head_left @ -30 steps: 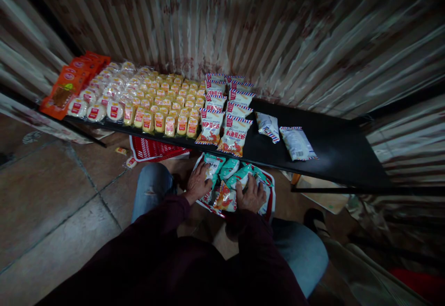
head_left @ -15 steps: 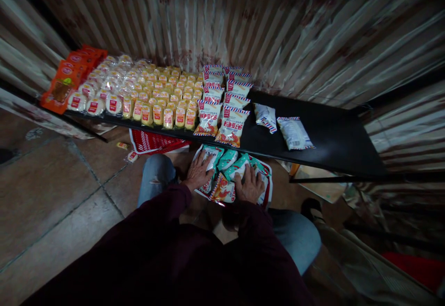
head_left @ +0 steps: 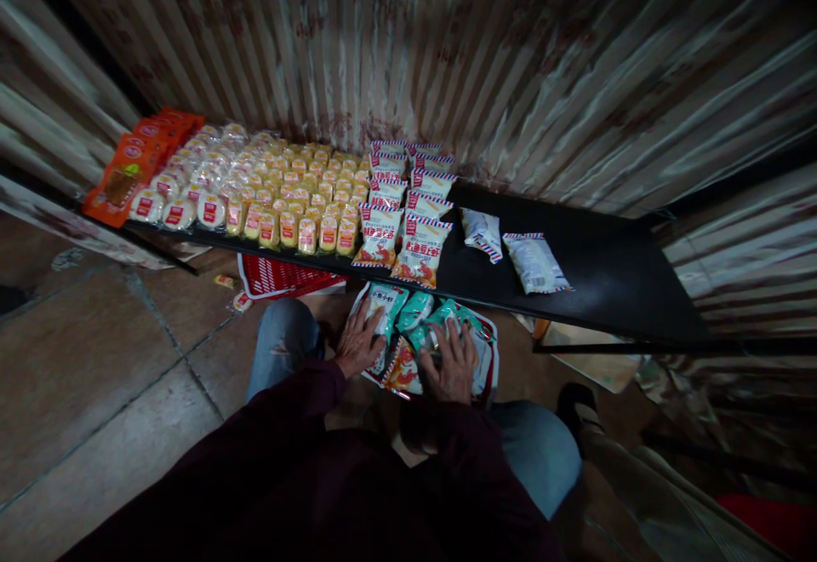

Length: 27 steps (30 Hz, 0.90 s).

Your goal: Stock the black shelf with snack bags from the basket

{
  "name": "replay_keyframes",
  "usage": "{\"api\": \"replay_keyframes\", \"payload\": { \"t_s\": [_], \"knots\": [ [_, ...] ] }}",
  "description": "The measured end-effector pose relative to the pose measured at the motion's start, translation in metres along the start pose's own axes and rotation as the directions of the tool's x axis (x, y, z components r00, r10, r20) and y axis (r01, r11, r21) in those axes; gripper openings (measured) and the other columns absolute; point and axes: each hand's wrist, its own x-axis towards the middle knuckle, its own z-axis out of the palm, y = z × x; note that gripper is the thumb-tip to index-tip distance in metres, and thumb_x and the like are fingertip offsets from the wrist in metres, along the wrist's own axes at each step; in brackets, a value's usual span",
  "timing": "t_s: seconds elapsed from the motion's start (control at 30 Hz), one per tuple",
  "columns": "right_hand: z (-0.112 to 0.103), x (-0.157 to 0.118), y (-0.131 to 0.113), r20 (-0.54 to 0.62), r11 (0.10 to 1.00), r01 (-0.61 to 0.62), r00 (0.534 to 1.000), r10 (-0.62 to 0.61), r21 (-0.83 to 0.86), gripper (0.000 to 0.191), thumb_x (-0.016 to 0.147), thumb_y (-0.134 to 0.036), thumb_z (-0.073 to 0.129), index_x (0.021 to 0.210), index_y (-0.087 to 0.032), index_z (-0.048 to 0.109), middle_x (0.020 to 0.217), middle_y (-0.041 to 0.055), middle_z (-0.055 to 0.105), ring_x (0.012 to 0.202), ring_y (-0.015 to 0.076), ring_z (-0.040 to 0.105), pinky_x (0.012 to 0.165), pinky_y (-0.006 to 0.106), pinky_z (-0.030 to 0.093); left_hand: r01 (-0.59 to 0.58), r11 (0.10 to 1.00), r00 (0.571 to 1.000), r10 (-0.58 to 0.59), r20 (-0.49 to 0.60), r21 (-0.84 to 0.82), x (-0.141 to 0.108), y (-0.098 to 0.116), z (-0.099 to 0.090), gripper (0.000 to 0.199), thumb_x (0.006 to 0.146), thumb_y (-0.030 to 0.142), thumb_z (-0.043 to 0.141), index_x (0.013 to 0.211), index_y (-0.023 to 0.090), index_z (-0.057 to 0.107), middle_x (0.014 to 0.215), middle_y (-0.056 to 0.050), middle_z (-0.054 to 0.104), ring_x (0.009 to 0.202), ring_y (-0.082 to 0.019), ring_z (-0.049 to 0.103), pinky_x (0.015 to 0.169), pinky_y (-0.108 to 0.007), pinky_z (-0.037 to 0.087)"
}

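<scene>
Below the shelf's front edge, a red and white basket (head_left: 491, 375) holds green bags (head_left: 416, 310) and an orange and white bag (head_left: 403, 368). My left hand (head_left: 359, 342) lies with fingers spread on a green and white bag (head_left: 383, 300) at the basket's left side. Toward the right, my right hand (head_left: 452, 362) rests on the green bags, its fingers apart. Neither hand is closed round a bag. On the black shelf (head_left: 613, 264) above, striped-edge snack bags (head_left: 418, 249) stand in two columns, and two pale bags (head_left: 534, 264) lie to their right.
Rows of yellow packets (head_left: 287, 228), round white packets (head_left: 179, 213) and orange packs (head_left: 121, 174) fill the shelf's left part. Under it sits a red basket (head_left: 274, 277), with small packets (head_left: 241, 301) on the floor. Another person's foot (head_left: 574, 409) is at right.
The shelf and its goods sit slightly lower in view. My right hand has shifted slightly left and down over the bags; my left hand has also moved slightly down, still spread.
</scene>
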Motion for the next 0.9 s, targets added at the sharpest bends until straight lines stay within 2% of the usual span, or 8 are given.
{"api": "replay_keyframes", "payload": {
  "t_s": [0.1, 0.23, 0.33, 0.43, 0.57, 0.7, 0.8, 0.9],
  "knots": [
    [-0.001, -0.004, -0.007, 0.067, 0.989, 0.123, 0.989, -0.129, 0.081, 0.037, 0.087, -0.044, 0.053, 0.116, -0.023, 0.063, 0.144, 0.0085, 0.044, 0.138, 0.0293, 0.030, 0.107, 0.050, 0.033, -0.004, 1.000, 0.999, 0.005, -0.039, 0.026, 0.001, 0.001, -0.005, 0.060, 0.091, 0.034, 0.044, 0.148, 0.019, 0.028, 0.160, -0.011, 0.008, 0.146, -0.030, 0.012, 0.114, -0.049, 0.025],
    [0.005, -0.010, -0.007, 0.125, 0.981, 0.164, 0.977, -0.176, 0.101, 0.036, 0.083, -0.047, 0.059, 0.110, -0.024, 0.066, 0.150, 0.0091, 0.037, 0.139, 0.0316, 0.029, 0.105, 0.051, 0.035, -0.090, 0.993, 0.992, 0.097, -0.083, 0.080, -0.009, 0.003, -0.012, 0.059, 0.091, 0.032, 0.043, 0.147, 0.020, 0.029, 0.160, -0.011, 0.009, 0.147, -0.029, 0.005, 0.115, -0.052, 0.021],
    [0.008, -0.012, -0.004, 0.158, 0.977, 0.184, 0.967, -0.199, 0.105, 0.035, 0.084, -0.046, 0.059, 0.111, -0.024, 0.066, 0.151, 0.0097, 0.035, 0.139, 0.0319, 0.028, 0.104, 0.051, 0.035, -0.246, 0.963, 0.969, 0.246, 0.017, 0.108, -0.021, 0.005, -0.013, 0.056, 0.091, 0.036, 0.044, 0.144, 0.019, 0.035, 0.159, -0.012, 0.012, 0.147, -0.029, 0.008, 0.116, -0.052, 0.018],
    [0.010, -0.012, -0.004, 0.151, 0.980, 0.170, 0.971, -0.184, 0.103, 0.030, 0.085, -0.044, 0.057, 0.104, -0.023, 0.068, 0.149, 0.0101, 0.038, 0.138, 0.0312, 0.031, 0.104, 0.050, 0.035, -0.302, 0.948, 0.950, 0.290, 0.115, 0.105, -0.028, 0.008, -0.013, 0.060, 0.088, 0.040, 0.048, 0.143, 0.019, 0.037, 0.157, -0.014, 0.019, 0.146, -0.030, 0.014, 0.116, -0.052, 0.018],
    [0.013, -0.010, -0.005, 0.104, 0.980, 0.125, 0.984, -0.142, 0.154, 0.026, 0.087, -0.040, 0.054, 0.091, -0.020, 0.070, 0.144, 0.0107, 0.046, 0.136, 0.0284, 0.035, 0.104, 0.048, 0.037, -0.271, 0.957, 0.959, 0.258, 0.118, 0.105, -0.027, 0.011, -0.014, 0.062, 0.087, 0.040, 0.050, 0.144, 0.017, 0.037, 0.157, -0.015, 0.021, 0.146, -0.031, 0.014, 0.116, -0.052, 0.019],
    [0.015, -0.006, -0.010, 0.047, 0.970, 0.024, 0.998, -0.037, 0.243, 0.026, 0.089, -0.038, 0.052, 0.083, -0.019, 0.069, 0.137, 0.0113, 0.053, 0.133, 0.0258, 0.040, 0.103, 0.046, 0.038, -0.267, 0.960, 0.962, 0.261, 0.075, 0.079, -0.022, 0.012, -0.015, 0.056, 0.090, 0.040, 0.047, 0.142, 0.020, 0.040, 0.157, -0.012, 0.020, 0.146, -0.029, 0.014, 0.116, -0.052, 0.019],
    [0.015, -0.001, -0.014, 0.013, 0.951, -0.051, 0.999, 0.050, 0.304, 0.028, 0.088, -0.040, 0.052, 0.074, -0.019, 0.066, 0.132, 0.0116, 0.057, 0.128, 0.0255, 0.044, 0.103, 0.046, 0.039, -0.109, 0.992, 0.994, 0.110, -0.024, 0.062, -0.021, 0.007, -0.012, 0.049, 0.092, 0.034, 0.041, 0.139, 0.017, 0.042, 0.156, -0.011, 0.023, 0.146, -0.028, 0.015, 0.116, -0.049, 0.023],
    [0.012, 0.004, -0.017, 0.000, 0.922, -0.115, 0.992, 0.124, 0.369, 0.029, 0.086, -0.041, 0.053, 0.069, -0.020, 0.063, 0.126, 0.0120, 0.060, 0.124, 0.0251, 0.047, 0.103, 0.046, 0.038, 0.070, 0.997, 0.995, -0.067, -0.074, 0.041, -0.024, -0.001, -0.010, 0.048, 0.092, 0.026, 0.039, 0.139, 0.016, 0.041, 0.155, -0.009, 0.025, 0.145, -0.026, 0.015, 0.116, -0.046, 0.025]
  ]
}}
